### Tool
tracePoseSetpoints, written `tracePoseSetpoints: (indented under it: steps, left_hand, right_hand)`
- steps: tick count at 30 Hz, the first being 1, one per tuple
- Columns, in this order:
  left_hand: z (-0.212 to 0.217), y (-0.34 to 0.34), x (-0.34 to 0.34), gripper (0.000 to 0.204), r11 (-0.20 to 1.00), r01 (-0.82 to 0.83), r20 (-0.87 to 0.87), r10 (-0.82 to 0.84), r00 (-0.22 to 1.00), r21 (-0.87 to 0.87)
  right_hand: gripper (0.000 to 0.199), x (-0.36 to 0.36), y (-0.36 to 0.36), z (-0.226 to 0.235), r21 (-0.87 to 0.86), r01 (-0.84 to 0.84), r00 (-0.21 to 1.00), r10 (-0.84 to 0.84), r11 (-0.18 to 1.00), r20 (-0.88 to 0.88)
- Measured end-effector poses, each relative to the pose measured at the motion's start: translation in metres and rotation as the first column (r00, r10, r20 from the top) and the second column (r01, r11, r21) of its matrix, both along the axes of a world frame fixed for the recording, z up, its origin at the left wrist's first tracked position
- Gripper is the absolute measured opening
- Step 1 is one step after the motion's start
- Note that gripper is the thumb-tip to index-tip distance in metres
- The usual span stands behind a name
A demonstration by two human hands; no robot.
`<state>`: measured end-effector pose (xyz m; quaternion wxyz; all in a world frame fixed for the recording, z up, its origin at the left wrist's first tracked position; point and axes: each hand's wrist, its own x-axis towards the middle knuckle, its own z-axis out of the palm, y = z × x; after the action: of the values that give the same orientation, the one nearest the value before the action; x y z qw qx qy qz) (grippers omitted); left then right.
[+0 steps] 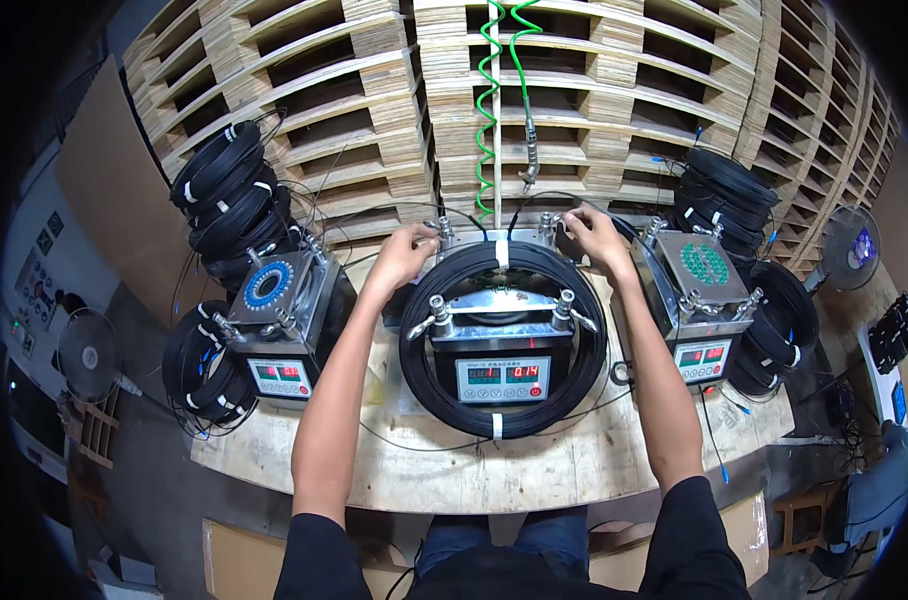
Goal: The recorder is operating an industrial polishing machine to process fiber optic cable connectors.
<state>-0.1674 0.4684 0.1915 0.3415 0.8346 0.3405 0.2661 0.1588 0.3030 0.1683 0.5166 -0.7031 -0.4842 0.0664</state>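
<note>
Both arms stretched out over the wooden table, reaching to the far side of the middle machine. The left hand sat at the machine's back left corner, fingers curled down on the rear edge by a metal knob; its grip looked closed there, though what exactly it pinched I could not tell. The right hand was at the back right corner, fingers bent over the top of the black cable coil, touching it near another knob; whether that grip had clamped on the cable or just rested on it, I could not tell.

The coil itself lay as a big ring around the middle machine, bound with white ties at its far and near sides, the red-digit display panel showing inside the loop. A metal clamp bar with two knobs crossed the machine's top.

To the left stood a second machine with a blue ring fixture, black coils stacked behind and beside it. To the right, a third machine with a green-dotted plate, more coils around it. A green spiral hose hung down behind, against stacked wooden pallets.
</note>
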Motion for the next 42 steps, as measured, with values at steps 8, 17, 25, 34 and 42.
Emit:
tracePoseSetpoints:
  steps: [8,17,25,34,42]
  left_hand:
    - [0.052,-0.091,-0.034,0.019,0.957,0.087,0.055,-0.106,0.993,0.276]
    - [0.020,-0.062,-0.045,0.022,0.922,0.132,0.226,-0.225,0.948,0.363]
    - [0.055,-0.051,-0.062,0.022,0.948,0.311,-0.103,-0.303,0.948,0.075]
    - [0.036,-0.051,-0.061,0.021,0.960,0.250,-0.019,-0.250,0.968,0.125]
    - [0.032,-0.039,-0.049,0.020,0.957,0.283,0.182,-0.267,0.946,-0.068]
  right_hand:
    - [0.033,-0.092,-0.052,0.021,0.179,0.069,0.993,-0.085,0.981,0.083]
    - [0.036,-0.083,-0.039,0.021,0.191,-0.069,0.998,0.067,0.979,0.019]
    - [0.030,-0.071,-0.023,0.013,0.035,0.043,0.999,-0.042,0.998,-0.015]
    - [0.032,-0.093,-0.034,0.022,0.072,0.119,0.993,-0.117,0.990,-0.031]
    - [0.032,-0.088,-0.035,0.022,0.054,0.122,0.992,-0.123,0.991,0.004]
